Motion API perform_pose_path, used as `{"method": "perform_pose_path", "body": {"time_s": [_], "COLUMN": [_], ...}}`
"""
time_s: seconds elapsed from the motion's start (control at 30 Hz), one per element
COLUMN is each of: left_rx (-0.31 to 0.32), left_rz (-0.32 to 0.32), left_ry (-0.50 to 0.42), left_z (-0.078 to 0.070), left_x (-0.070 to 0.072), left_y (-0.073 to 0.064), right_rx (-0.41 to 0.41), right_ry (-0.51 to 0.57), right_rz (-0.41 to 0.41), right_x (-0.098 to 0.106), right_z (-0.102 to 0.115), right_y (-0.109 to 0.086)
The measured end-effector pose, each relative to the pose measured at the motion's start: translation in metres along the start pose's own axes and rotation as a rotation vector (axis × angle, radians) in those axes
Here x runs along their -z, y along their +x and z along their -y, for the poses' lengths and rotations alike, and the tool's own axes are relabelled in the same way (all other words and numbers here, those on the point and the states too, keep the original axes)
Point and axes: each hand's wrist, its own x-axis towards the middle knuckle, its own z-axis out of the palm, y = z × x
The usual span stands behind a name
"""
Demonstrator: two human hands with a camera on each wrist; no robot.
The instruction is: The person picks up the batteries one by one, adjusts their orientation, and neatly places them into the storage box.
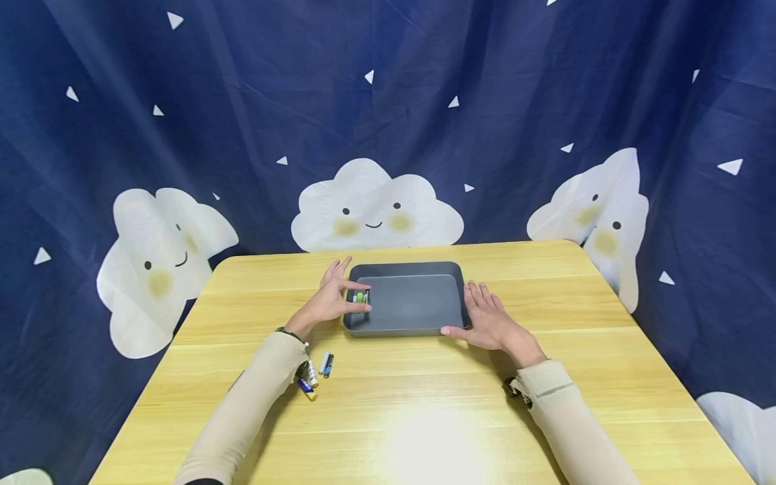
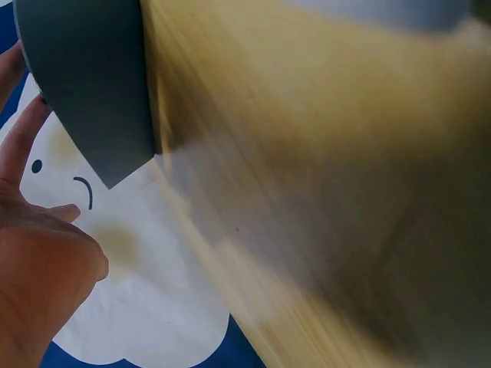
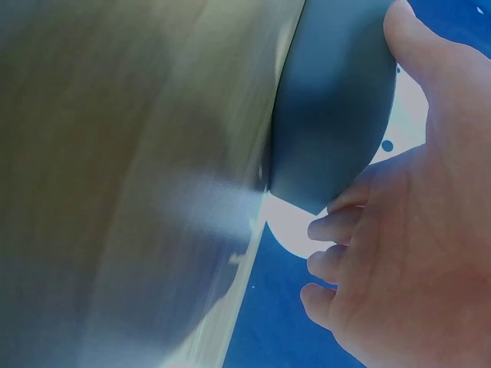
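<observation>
A shallow dark grey tray lies near the table's far edge. At its left end, my left hand reaches in over the rim, thumb and index finger pinching several small batteries, one with a green part. The other left fingers extend outside the tray. My right hand rests against the tray's right end with fingers fairly straight, the thumb at the near right corner. In the right wrist view that thumb touches the rim of the tray. The left wrist view hides the batteries behind the tray wall.
More batteries lie on the wooden table beside the left forearm, including a blue and yellow one partly near the sleeve. A dark blue curtain with white clouds hangs just behind the table's far edge.
</observation>
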Motion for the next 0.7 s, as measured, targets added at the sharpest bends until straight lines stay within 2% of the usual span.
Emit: {"method": "perform_pose_path", "body": {"time_s": [0.33, 0.7], "left_rx": [0.033, 0.078], "left_rz": [0.044, 0.043], "left_ry": [0.055, 0.106], "left_z": [0.006, 0.011], "left_x": [-0.009, -0.014], "left_y": [0.007, 0.012], "right_rx": [-0.008, -0.007], "right_ry": [-0.010, -0.001], "right_rz": [0.004, 0.007], "right_x": [0.000, 0.000], "right_z": [-0.001, -0.001], "right_y": [-0.001, 0.000]}}
